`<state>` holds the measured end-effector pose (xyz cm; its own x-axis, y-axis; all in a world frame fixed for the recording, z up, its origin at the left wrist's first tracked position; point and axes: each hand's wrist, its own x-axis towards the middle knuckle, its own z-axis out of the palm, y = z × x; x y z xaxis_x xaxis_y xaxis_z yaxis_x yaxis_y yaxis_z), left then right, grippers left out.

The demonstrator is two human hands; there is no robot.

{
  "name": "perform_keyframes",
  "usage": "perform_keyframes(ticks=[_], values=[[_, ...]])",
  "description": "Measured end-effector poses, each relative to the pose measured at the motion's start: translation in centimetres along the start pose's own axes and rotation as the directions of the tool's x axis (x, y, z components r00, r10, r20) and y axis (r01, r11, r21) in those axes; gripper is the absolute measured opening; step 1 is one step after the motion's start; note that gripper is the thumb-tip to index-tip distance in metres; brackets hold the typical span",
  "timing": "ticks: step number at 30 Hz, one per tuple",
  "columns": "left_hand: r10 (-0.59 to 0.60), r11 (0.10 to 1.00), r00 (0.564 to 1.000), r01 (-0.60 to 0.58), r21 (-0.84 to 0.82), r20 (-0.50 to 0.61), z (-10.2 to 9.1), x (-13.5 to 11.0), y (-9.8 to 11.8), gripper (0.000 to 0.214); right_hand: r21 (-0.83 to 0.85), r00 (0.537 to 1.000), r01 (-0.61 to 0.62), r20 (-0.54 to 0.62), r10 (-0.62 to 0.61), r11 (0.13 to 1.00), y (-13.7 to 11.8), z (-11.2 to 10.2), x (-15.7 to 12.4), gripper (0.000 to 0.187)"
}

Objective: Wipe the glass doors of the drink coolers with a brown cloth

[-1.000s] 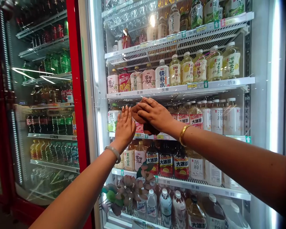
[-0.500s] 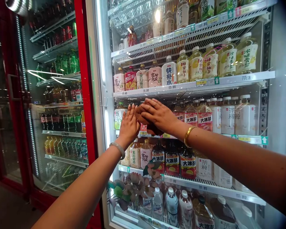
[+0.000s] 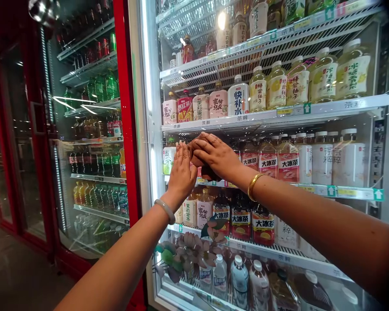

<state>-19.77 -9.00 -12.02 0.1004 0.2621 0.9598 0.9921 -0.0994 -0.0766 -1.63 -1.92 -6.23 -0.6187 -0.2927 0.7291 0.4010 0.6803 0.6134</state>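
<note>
My left hand (image 3: 181, 175) is raised against the glass door (image 3: 153, 110) of a drinks cooler, its fingers stretched upward and a pale bangle (image 3: 165, 211) at the wrist. Just to its right, my right hand (image 3: 215, 153) lies with extended fingers toward the same glass, and a gold bangle (image 3: 254, 186) circles that wrist. A dark reflection of the hand (image 3: 210, 173) shows beneath the right palm. Neither hand holds anything. Behind the glass, a green-labelled bottle (image 3: 169, 159) stands left of the hands, and red-labelled tea bottles (image 3: 268, 162) stand to the right.
Shelves of bottled drinks fill the cooler, with a price rail (image 3: 278, 111) above the hands. A flower decal (image 3: 194, 250) covers part of the lower door. On the left stands a red-framed cooler (image 3: 129, 142) with more drinks. Dark floor (image 3: 22, 268) shows at lower left.
The view has turned slightly left, so the shelves sit farther right. My left hand has tilted more edge-on, its fingers closer together. My right hand stays in nearly the same pose.
</note>
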Motion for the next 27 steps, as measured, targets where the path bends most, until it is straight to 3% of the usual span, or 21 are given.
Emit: perform_keyframes(ticks=[3,7,10,13,15,18,22,27], values=[[0.114,0.992,0.993,-0.116,-0.053,-0.027,-0.3,0.0,1.4,0.081,0.048,0.989,-0.139,-0.053,0.141,0.989,0.1,0.6,1.7,0.043],[0.114,0.987,0.993,-0.11,-0.117,0.031,-0.3,0.2,1.3,0.105,0.147,0.96,-0.269,-0.044,0.278,0.952,-1.1,2.1,3.5,0.046],[0.124,0.977,0.987,-0.102,-0.189,0.105,-0.2,-0.3,0.3,0.122,0.22,0.961,-0.269,-0.004,0.277,0.938,-2.4,2.7,3.0,0.052],[0.13,0.981,0.986,-0.112,-0.158,0.104,0.1,-1.0,-0.2,0.127,0.286,0.976,-0.217,0.058,0.209,0.933,-3.1,2.1,1.6,0.07],[0.105,0.991,0.991,-0.098,-0.089,0.078,0.4,-1.1,0.0,0.124,0.329,0.978,-0.202,0.119,0.172,0.923,-3.0,1.1,0.9,0.077],[0.032,0.999,0.999,-0.032,-0.01,0.026,0.8,-0.3,0.8,0.117,0.38,0.972,-0.216,0.173,0.16,0.899,-1.9,-0.7,1.2,0.066],[0.045,0.998,0.997,-0.043,0.053,-0.055,0.8,1.8,0.8,0.106,0.364,0.959,-0.276,0.05,0.277,0.889,-0.7,-1.6,2.8,0.049],[0.091,0.991,0.993,-0.083,0.101,-0.071,-0.5,2.4,-1.6,0.075,0.233,0.961,-0.238,-0.081,0.263,0.943,-1.9,0.5,2.9,0.05]])
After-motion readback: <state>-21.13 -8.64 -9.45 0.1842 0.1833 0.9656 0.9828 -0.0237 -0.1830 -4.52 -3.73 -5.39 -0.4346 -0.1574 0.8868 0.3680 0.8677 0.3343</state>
